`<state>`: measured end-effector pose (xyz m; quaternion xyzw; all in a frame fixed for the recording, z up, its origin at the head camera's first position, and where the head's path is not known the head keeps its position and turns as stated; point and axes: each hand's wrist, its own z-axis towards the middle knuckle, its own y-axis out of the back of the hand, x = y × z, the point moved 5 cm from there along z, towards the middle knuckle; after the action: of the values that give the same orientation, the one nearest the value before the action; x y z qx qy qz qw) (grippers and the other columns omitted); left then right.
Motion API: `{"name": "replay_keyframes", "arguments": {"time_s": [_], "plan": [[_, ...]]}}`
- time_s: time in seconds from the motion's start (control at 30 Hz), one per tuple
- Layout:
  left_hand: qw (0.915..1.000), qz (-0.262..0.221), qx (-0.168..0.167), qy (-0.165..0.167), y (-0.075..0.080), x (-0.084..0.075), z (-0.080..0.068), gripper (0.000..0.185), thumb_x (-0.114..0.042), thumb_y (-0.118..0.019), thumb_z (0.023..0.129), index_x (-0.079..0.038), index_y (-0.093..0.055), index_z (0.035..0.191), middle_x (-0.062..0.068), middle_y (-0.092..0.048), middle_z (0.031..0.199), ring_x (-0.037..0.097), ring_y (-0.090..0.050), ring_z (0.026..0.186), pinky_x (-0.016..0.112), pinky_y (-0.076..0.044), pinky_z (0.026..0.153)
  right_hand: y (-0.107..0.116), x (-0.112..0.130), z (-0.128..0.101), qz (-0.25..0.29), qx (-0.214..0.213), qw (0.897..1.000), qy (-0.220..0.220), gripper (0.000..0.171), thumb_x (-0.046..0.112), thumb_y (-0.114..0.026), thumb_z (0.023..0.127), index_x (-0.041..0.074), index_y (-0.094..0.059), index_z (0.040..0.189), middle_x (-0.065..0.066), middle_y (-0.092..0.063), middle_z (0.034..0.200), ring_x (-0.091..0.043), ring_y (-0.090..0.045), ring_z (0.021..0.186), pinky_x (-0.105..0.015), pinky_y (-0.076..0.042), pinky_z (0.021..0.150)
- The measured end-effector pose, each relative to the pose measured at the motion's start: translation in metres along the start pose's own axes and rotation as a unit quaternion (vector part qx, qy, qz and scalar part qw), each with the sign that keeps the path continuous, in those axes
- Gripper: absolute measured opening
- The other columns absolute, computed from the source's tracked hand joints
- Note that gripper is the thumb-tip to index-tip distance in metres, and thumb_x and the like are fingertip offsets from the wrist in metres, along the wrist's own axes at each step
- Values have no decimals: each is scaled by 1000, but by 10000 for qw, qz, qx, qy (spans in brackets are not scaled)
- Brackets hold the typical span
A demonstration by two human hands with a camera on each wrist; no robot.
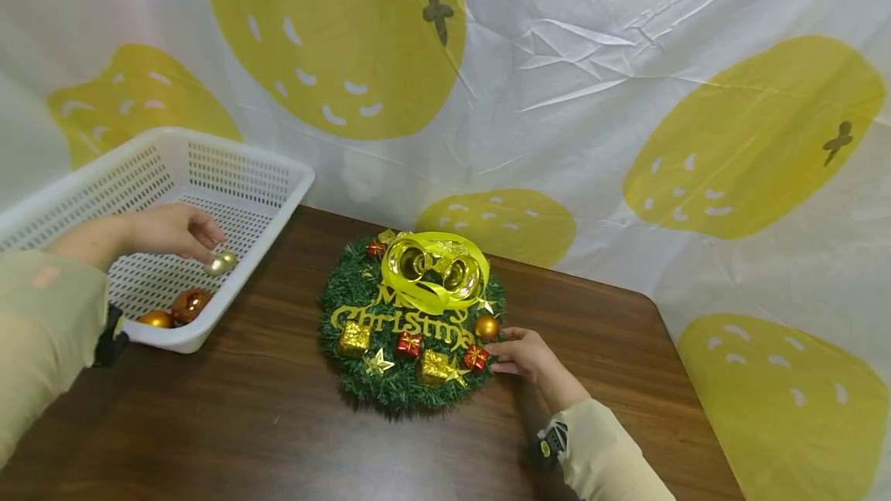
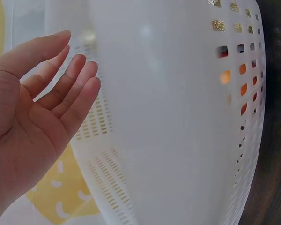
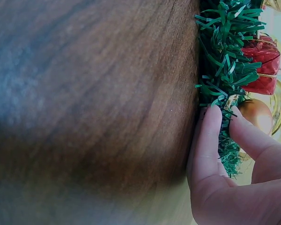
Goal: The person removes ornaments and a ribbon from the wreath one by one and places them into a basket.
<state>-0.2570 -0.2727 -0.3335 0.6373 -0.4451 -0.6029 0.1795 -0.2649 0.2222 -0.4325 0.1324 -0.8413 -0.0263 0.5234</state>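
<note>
My left hand (image 1: 170, 232) reaches into a white plastic basket (image 1: 301, 176), its fingertips close to a pair of small pale-gold balls (image 1: 217, 264). In the left wrist view, the fingers (image 2: 77, 89) are relaxed and apart, with none curled round a ball. A green tinsel Christmas wreath (image 1: 348, 284) lies on the table. At its right edge, my right hand (image 1: 525, 358) pinches the greenery between thumb and fingers, as the right wrist view shows. An orange-gold ball (image 3: 256, 115) on the wreath sits right by the thumb. Yellow ribbon with gold bells (image 1: 435, 273) tops the wreath.
Copper-coloured balls (image 1: 190, 305) lie in the basket's near corner. The basket stands left of the wreath on a dark wooden table (image 1: 299, 439). Behind the table hangs a white cloth (image 1: 571, 138) with yellow fruit prints.
</note>
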Motion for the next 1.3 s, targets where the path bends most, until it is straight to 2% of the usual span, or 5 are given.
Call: {"name": "replay_keyframes", "arguments": {"time_s": [0.23, 0.57, 0.83, 1.07, 1.3], "plan": [[9998, -88, -127, -144, 6, -9, 2, 42, -14, -62, 87, 13, -52, 118, 27, -60, 110, 29, -60, 98, 42, -53, 82, 0, -2, 2, 27, 8, 10000, -18, 65, -6, -58, 87, -14, -22, 140, -4, -46, 68, -9, -50, 55, -20, -55, 57], [9964, -428, -479, -557, 10, -52, 12, 45, -25, -59, 92, 5, -51, 125, 24, -58, 122, 34, -57, 109, 49, -47, 92, 1, -2, 3, 31, 25, 10000, -21, 67, -6, -58, 87, -13, -20, 141, -4, -46, 70, -9, -49, 56, -21, -55, 58], [9917, -977, -291, -780, -1, -83, 27, 47, -29, -57, 93, -1, -48, 130, 19, -54, 129, 29, -57, 112, 45, -45, 97, -1, -1, 0, 55, 46, 10000, 14, 66, -5, -58, 87, -13, -21, 140, -4, -47, 70, -9, -49, 57, -21, -55, 58], [9837, -1469, -121, -1032, -16, -105, 45, 48, -24, -59, 92, 3, -46, 130, 21, -53, 130, 28, -58, 111, 38, -49, 95, -2, -2, 0, 79, 43, 10000, 24, 64, -6, -58, 87, -13, -22, 139, -4, -47, 69, -9, -49, 56, -21, -55, 58], [9747, -1838, 12, -1272, -32, -125, 59, 44, -18, -60, 91, 3, -48, 128, 22, -52, 130, 30, -56, 114, 38, -48, 96, -3, -3, 1, 100, -28, 9999, -32, 64, -7, -59, 86, -13, -24, 139, -4, -45, 67, -9, -50, 54, -21, -55, 56]]}}
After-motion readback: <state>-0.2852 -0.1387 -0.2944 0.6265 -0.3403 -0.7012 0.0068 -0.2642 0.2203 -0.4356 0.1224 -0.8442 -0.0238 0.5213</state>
